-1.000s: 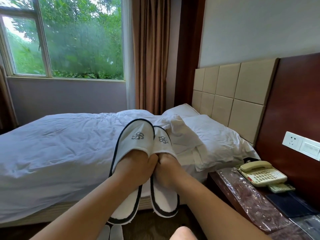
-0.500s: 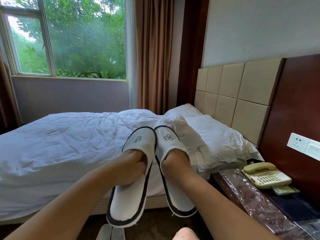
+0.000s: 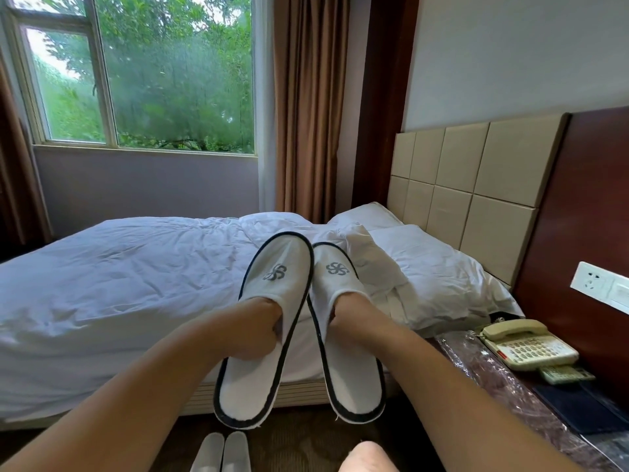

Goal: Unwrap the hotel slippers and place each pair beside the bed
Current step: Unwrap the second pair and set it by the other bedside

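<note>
This is a hotel bedroom: a bed (image 3: pixel 119 284) in plain white linen with plump pillows (image 3: pixel 439 267) fills the middle of the frame, backed at right by a padded beige headboard (image 3: pixel 476 185) beside a dark wooden wall panel (image 3: pixel 589 206) with a socket plate (image 3: pixel 592 281). At lower right a bedside table (image 3: pixel 476 373) carries a corded telephone (image 3: pixel 527 345). Brown curtains (image 3: pixel 309 103) hang beside the window (image 3: pixel 153 80) at upper left, and the white slippers (image 3: pixel 277 267) at centre bear an embroidered logo.

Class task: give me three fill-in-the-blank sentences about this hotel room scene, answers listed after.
1. The left hand and the right hand each hold up one white ___.
2. A beige ___ sits on the nightstand beside the bed.
3. A second pair of slippers lies on the ___.
Missing words: slipper, telephone, floor.
</note>
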